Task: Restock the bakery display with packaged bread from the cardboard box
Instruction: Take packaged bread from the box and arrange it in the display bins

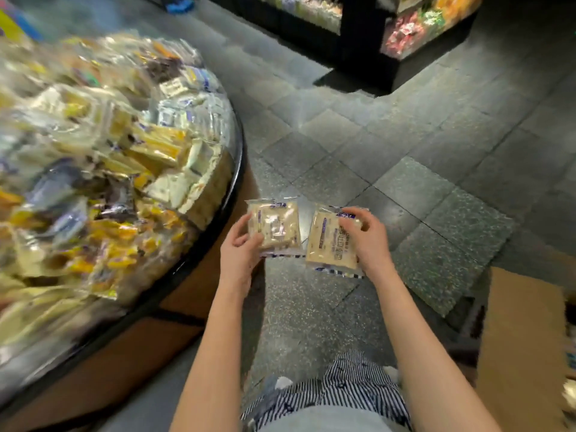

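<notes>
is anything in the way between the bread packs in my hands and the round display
Nothing visible does. The left hand grips the left bread pack, the right hand the right bread pack; only open air lies between them and the display rim. Stock is heaped near that edge.

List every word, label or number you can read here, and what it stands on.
Nothing reads clearly.
left bread pack, in the left hand: white label, print too blurred.
right bread pack, in the right hand: purple strip, large characters, too blurred.
display packs on the round display: smeared, unreadable.
cardboard box: no print shows.
</notes>
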